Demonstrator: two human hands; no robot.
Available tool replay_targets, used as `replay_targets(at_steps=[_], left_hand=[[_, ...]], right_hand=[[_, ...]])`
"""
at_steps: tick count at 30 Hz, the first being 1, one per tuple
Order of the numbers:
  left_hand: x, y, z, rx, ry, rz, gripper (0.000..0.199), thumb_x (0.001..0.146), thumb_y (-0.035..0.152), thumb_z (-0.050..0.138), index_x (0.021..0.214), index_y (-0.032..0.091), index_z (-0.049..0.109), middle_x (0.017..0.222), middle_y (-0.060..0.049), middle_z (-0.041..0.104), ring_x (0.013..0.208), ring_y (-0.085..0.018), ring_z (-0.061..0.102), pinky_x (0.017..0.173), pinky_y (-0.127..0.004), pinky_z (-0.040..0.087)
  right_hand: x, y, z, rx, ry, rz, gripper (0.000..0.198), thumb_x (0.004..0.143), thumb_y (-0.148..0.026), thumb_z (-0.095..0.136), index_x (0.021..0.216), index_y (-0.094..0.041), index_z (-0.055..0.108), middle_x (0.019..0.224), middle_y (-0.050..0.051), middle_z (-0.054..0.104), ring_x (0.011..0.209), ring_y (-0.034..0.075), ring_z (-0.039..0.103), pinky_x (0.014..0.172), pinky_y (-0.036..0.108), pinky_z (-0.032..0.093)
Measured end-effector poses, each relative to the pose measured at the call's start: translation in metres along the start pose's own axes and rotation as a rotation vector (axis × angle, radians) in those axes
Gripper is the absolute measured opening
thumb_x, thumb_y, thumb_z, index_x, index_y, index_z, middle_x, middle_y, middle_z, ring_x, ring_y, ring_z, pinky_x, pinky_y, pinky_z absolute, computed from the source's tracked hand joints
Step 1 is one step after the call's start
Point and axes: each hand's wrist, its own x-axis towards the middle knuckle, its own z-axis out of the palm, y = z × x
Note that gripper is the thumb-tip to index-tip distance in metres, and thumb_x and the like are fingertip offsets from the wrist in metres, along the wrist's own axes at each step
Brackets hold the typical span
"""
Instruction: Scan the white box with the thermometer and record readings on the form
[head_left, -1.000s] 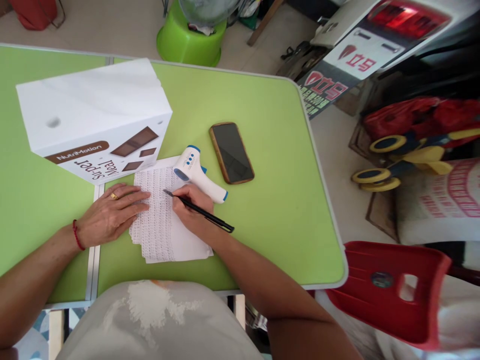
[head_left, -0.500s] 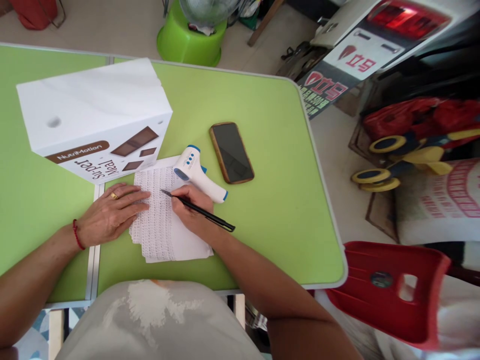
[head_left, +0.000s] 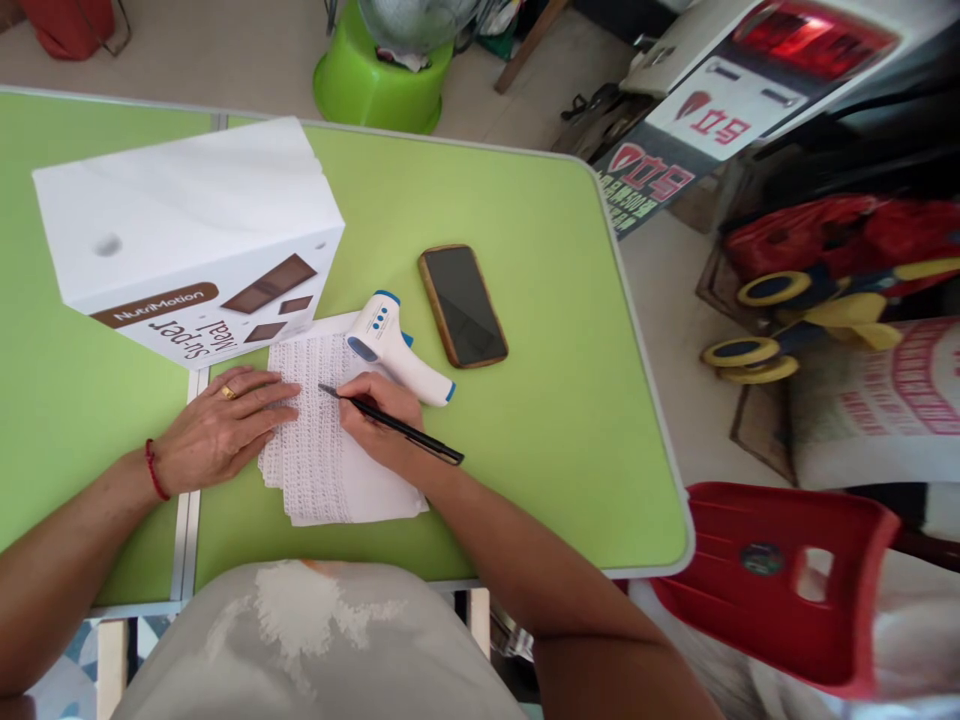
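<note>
My right hand (head_left: 384, 415) grips a black pen (head_left: 409, 432), its tip resting on or just over a sheet of paper (head_left: 319, 470) filled with rows of handwriting. Several sheets seem to lie stacked, their lower left corners fanned out. My left hand (head_left: 232, 420) lies flat with fingers stretched, the fingertips on the paper's left edge; it wears a gold ring and a red string bracelet. Just beyond my right hand, a white and blue infrared thermometer (head_left: 397, 355) lies across the paper's top. A phone (head_left: 465, 305) in a brown case lies farther right.
A white NutriMotion box (head_left: 195, 200) stands on the green table (head_left: 570, 420), behind my left hand. Beyond the far edge is a green stool (head_left: 379, 75). A red plastic chair (head_left: 780, 580) stands off the right corner, below a stuffed sack (head_left: 877, 400).
My right hand and the pen have shifted slightly left over the paper. My left hand and the other things on the table stay where they were.
</note>
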Motion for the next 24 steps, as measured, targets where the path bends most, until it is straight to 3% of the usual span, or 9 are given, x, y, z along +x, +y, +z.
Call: replay_targets(at_steps=[5,15,24], left_hand=[[0.0001,-0.0002,0.0004,0.009,0.005,0.014,0.028,0.096,0.015,0.047,0.123,0.018,0.056,0.139,-0.008,0.056,0.130,-0.029,0.047,0.106,-0.053,0.042],[0.0002,-0.0002,0.0005,-0.002,0.010,0.011,0.029,0.096,0.015,0.047,0.123,0.019,0.057,0.139,-0.008,0.056,0.130,-0.029,0.048,0.105,-0.054,0.043],[-0.0001,-0.0005,0.0002,0.013,0.010,0.023,0.028,0.096,0.014,0.048,0.123,0.017,0.056,0.139,-0.009,0.056,0.130,-0.029,0.047,0.105,-0.053,0.044]], right_hand=[[0.0000,0.0002,0.0018,-0.015,0.064,0.031,0.007,0.078,-0.018,0.054,0.078,-0.023,0.059,0.064,-0.004,0.062,0.053,0.010,0.055,0.053,0.024,0.048],[0.0008,-0.0019,-0.0004,-0.014,0.072,-0.025,0.011,0.075,-0.012,0.054,0.074,-0.022,0.058,0.061,-0.005,0.061,0.051,0.009,0.054,0.050,0.022,0.045],[0.0003,-0.0012,0.0011,-0.020,0.082,0.007,0.010,0.076,-0.013,0.053,0.075,-0.022,0.058,0.063,-0.005,0.061,0.053,0.009,0.055,0.053,0.023,0.046]])
